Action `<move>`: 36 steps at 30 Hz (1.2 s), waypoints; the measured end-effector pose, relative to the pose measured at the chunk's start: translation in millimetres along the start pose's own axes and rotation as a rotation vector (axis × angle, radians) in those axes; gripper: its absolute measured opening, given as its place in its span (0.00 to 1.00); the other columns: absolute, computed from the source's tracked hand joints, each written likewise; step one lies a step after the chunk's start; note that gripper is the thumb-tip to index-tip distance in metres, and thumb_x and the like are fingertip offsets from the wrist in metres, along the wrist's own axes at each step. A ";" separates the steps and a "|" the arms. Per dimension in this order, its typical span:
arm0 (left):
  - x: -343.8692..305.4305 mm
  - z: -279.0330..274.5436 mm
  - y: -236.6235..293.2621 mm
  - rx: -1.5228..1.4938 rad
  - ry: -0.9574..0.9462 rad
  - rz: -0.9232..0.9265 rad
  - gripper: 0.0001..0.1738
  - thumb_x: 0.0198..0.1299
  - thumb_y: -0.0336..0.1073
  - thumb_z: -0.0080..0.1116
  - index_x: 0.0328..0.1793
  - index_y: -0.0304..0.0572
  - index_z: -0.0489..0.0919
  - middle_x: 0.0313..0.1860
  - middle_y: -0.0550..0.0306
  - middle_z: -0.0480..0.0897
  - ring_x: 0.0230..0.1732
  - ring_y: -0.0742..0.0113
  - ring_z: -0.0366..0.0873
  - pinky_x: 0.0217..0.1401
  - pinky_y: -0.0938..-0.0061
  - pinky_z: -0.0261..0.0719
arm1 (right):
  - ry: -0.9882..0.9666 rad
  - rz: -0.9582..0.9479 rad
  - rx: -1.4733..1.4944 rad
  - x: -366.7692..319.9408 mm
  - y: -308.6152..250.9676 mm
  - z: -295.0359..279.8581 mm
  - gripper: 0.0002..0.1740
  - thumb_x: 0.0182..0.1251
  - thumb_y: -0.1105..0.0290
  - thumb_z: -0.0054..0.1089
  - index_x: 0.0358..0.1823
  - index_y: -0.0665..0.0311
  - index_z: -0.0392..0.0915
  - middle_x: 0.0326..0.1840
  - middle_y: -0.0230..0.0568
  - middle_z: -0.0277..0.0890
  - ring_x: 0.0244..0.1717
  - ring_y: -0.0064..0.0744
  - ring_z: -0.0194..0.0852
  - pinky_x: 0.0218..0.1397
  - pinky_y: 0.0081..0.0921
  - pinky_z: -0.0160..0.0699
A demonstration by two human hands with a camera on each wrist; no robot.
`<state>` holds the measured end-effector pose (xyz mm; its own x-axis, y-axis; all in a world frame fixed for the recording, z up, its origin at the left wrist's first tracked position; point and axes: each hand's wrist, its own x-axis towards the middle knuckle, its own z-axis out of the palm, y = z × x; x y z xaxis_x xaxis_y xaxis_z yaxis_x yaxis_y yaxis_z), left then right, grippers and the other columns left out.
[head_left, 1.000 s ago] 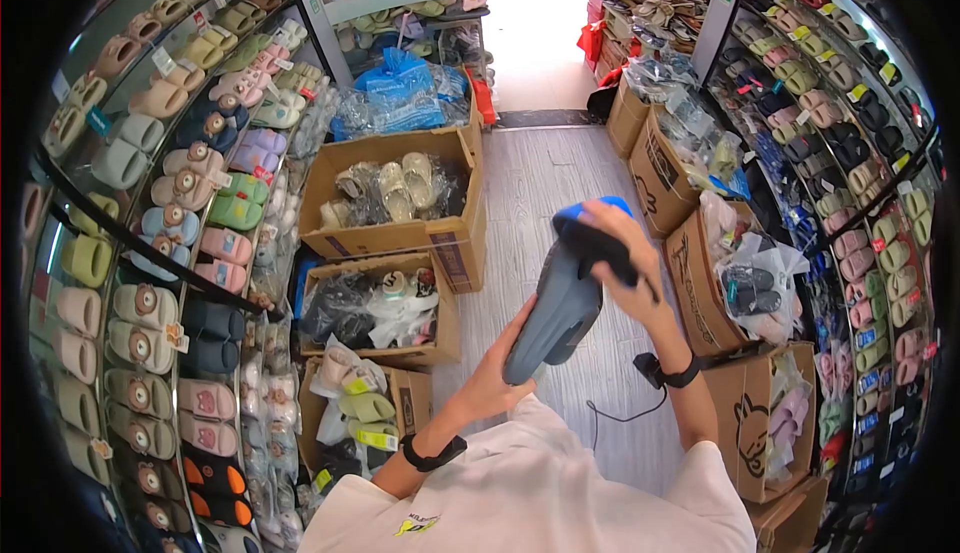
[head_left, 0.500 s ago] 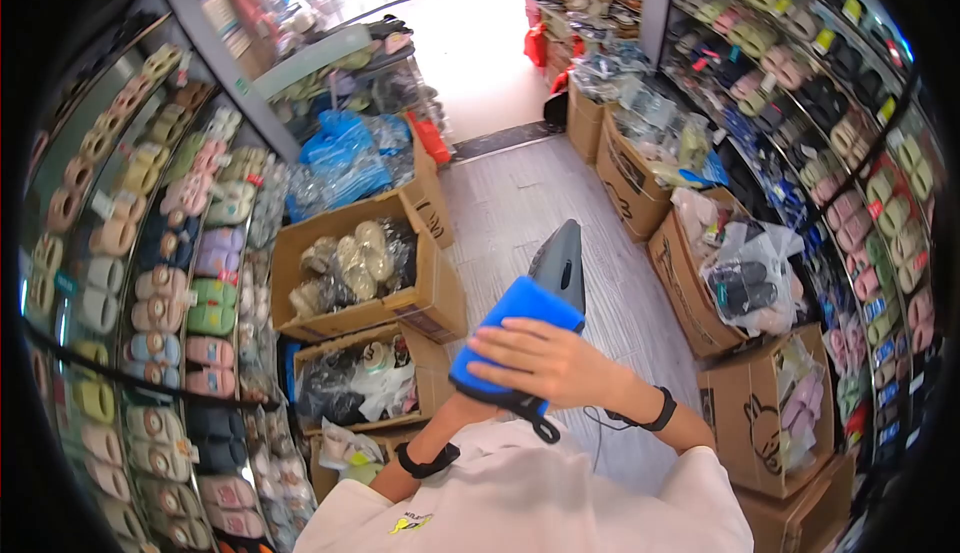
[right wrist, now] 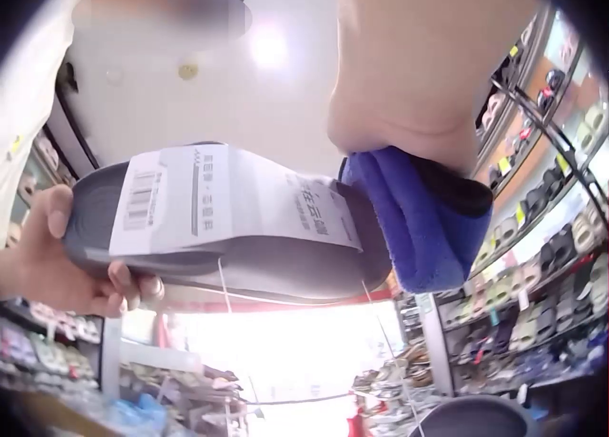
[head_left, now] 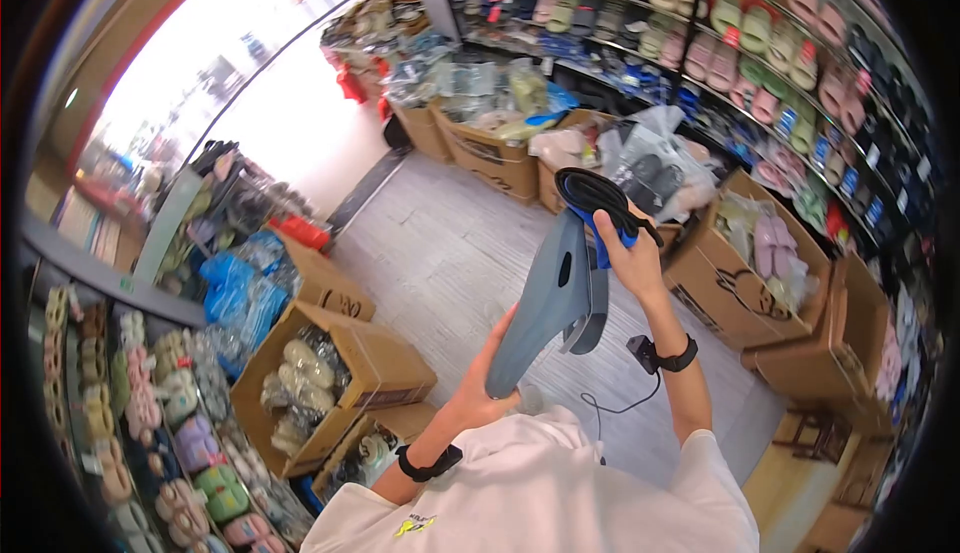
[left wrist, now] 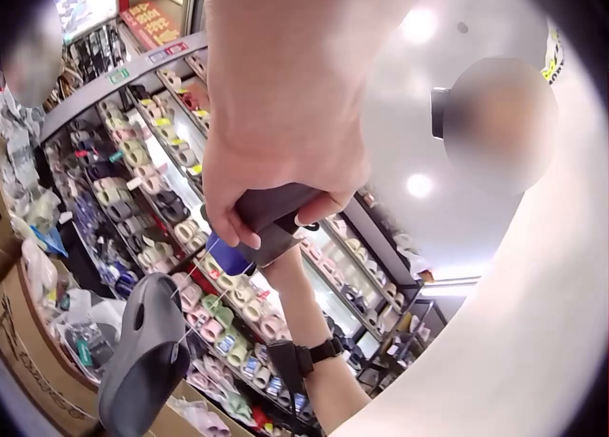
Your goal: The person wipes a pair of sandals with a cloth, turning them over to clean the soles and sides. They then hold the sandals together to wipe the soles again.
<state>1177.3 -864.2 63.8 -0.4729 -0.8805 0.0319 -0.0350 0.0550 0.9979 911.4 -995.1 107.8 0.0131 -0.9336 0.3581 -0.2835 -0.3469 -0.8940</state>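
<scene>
My left hand [head_left: 478, 393] grips a grey slipper [head_left: 530, 318] by its near end, the toe pointing up and away. A printed paper sleeve [right wrist: 200, 199] with a barcode wraps this slipper. In my right hand [head_left: 632, 261] is a blue plush cloth [right wrist: 419, 223] with a black backing, thumb over it, held at the slipper's far end. Thin white strings run from the held slipper to a second grey slipper [left wrist: 143, 351], which hangs loose in the left wrist view. Most of my right fingers are hidden by the cloth in the right wrist view.
Cardboard boxes of bagged slippers line both sides, such as the left box [head_left: 375, 378] and the right box [head_left: 715, 298]. Shelves of slippers [head_left: 760, 43] rise behind. Wood-look floor [head_left: 420, 223] runs toward a bright doorway. A cable [head_left: 620, 410] trails from my right wrist.
The head view has swung to the right. My right hand has moved from over the slipper's near part to its far end, and the cloth now shows its black side. My left hand keeps its grip.
</scene>
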 end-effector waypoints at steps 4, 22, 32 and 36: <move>44.1 16.3 -4.1 -0.043 -0.184 -0.009 0.60 0.43 0.20 0.51 0.89 0.43 0.46 0.85 0.48 0.57 0.85 0.57 0.53 0.82 0.68 0.50 | 0.222 -0.216 -0.232 -14.8 9.3 -42.4 0.20 0.73 0.64 0.64 0.59 0.70 0.82 0.62 0.52 0.82 0.65 0.53 0.78 0.71 0.39 0.71; 291.9 106.7 -46.5 0.143 -0.975 0.326 0.52 0.55 0.42 0.79 0.82 0.42 0.61 0.79 0.45 0.67 0.80 0.52 0.64 0.79 0.57 0.67 | -0.101 -0.158 -1.033 -39.5 -46.1 -135.7 0.36 0.58 0.59 0.69 0.71 0.56 0.75 0.74 0.44 0.72 0.75 0.40 0.69 0.79 0.41 0.62; 344.7 181.1 5.7 -0.259 -1.513 0.072 0.58 0.45 0.20 0.53 0.88 0.42 0.48 0.80 0.45 0.62 0.78 0.55 0.63 0.79 0.69 0.56 | 0.781 0.162 -1.040 -124.5 -58.3 -211.1 0.30 0.61 0.61 0.74 0.64 0.63 0.81 0.72 0.48 0.75 0.73 0.52 0.71 0.77 0.49 0.64; 327.6 206.1 1.7 -0.307 -1.663 0.118 0.57 0.45 0.21 0.53 0.88 0.41 0.49 0.78 0.45 0.64 0.78 0.56 0.63 0.78 0.69 0.57 | 0.774 0.391 -1.430 -139.4 -92.7 -173.2 0.29 0.62 0.59 0.72 0.64 0.61 0.82 0.70 0.47 0.77 0.72 0.51 0.72 0.76 0.48 0.66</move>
<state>840.9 -1055.5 64.2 -0.8127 0.5432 0.2108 0.1306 -0.1827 0.9745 769.8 -817.3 187.4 -0.5853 -0.5259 0.6172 -0.7486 0.6428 -0.1622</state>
